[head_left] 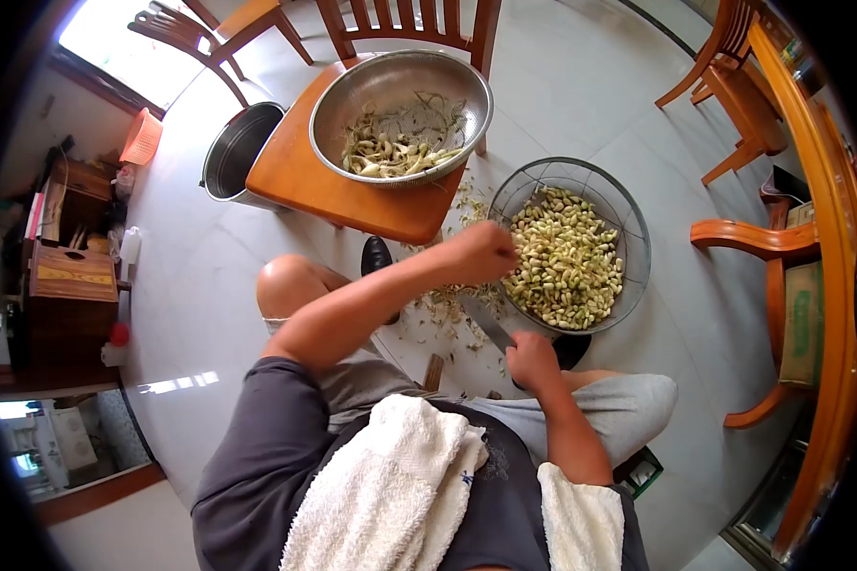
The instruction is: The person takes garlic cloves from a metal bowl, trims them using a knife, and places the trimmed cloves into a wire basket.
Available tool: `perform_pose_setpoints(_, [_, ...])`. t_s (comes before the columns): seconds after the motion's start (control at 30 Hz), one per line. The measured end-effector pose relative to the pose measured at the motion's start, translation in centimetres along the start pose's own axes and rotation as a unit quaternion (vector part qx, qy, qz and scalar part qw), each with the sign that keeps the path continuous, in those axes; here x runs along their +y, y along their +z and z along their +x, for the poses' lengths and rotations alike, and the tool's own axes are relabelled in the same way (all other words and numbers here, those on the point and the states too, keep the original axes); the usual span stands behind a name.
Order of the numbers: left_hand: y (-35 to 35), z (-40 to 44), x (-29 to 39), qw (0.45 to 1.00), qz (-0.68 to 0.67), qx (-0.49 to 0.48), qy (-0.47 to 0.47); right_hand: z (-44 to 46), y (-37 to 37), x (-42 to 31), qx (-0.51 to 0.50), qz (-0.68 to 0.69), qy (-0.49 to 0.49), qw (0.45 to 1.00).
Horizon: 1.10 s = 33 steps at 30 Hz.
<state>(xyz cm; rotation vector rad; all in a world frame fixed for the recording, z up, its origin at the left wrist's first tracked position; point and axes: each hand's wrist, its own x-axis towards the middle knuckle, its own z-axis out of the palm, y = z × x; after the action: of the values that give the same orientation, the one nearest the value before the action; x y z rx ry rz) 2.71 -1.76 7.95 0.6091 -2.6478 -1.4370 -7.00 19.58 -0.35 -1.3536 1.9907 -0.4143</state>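
My left hand point(487, 253) is closed at the left rim of a wire-mesh basket point(635, 224); whatever its fingers hold is hidden. My right hand point(533, 361) grips a knife point(486, 322), its broad blade pointing up and left over the scraps. Many small pale-green and whitish trimmed bulbs point(567, 262) fill the basket on the floor. On the wooden chair seat point(371, 211) stands a perforated metal colander point(328, 124). Inside it lie several whitish bulbs with stringy stalks and roots point(400, 157).
Peel scraps point(448, 312) litter the floor between my feet. A dark metal bucket point(221, 171) stands left of the chair. Wooden chairs point(747, 133) and a table edge point(833, 181) are at right, and a white towel point(386, 485) hangs over my chest.
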Motion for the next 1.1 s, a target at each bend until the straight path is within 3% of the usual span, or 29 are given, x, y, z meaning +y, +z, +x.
perform_pose_setpoints(0.03, [-1.3,-1.5,-0.6,0.998,0.048,-0.022,-0.021,-0.1,0.2,0.0,-0.014,-0.001,-0.004,1.0])
perform_pose_setpoints(0.07, [-3.6,-3.0,1.3,0.993,0.033,-0.046,-0.106,-0.1,0.5,-0.1,-0.028,-0.001,-0.007,1.0])
perform_pose_setpoints(0.1, [-5.0,-3.9,0.0,0.992,0.101,-0.028,-0.069,-0.2,0.9,-0.1,-0.041,-0.002,-0.01,0.999])
perform_pose_setpoints(0.17, [-9.5,-5.0,2.6,0.969,0.18,-0.015,-0.168,-0.1,1.6,-0.1,-0.079,-0.021,-0.008,0.997])
perform_pose_setpoints(0.2, [-11.1,-4.9,2.9,0.951,0.214,0.049,-0.217,-0.1,1.8,-0.2,-0.092,-0.024,-0.014,0.995])
perform_pose_setpoints(0.27, [-15.2,-3.5,-0.2,0.911,0.334,0.138,-0.198,0.1,2.0,-0.5,-0.12,-0.011,-0.012,0.993])
perform_pose_setpoints(0.33, [-19.0,-1.4,-3.9,0.923,0.261,0.159,-0.234,0.4,2.0,-0.7,-0.128,-0.025,-0.017,0.991])
perform_pose_setpoints(0.53, [-20.2,3.0,-11.0,0.865,0.387,0.11,-0.3,1.1,1.9,-0.7,-0.129,-0.036,-0.035,0.99])
perform_pose_setpoints(0.73, [-19.2,3.8,-12.0,0.893,0.366,0.117,-0.234,0.8,1.0,-1.4,-0.154,-0.033,-0.029,0.987])
perform_pose_setpoints(0.83, [-19.4,3.1,-10.0,0.937,0.208,0.235,-0.152,0.5,0.3,-2.1,-0.144,-0.021,-0.014,0.989])
perform_pose_setpoints(0.93, [-19.2,0.9,-5.5,0.96,-0.049,0.26,-0.095,0.5,-0.2,-2.0,-0.084,0.002,-0.011,0.996])
perform_pose_setpoints(1.1, [-16.7,-5.1,-0.9,0.908,-0.346,0.234,-0.021,0.6,-1.8,-2.1,0.035,0.056,0.001,0.998])
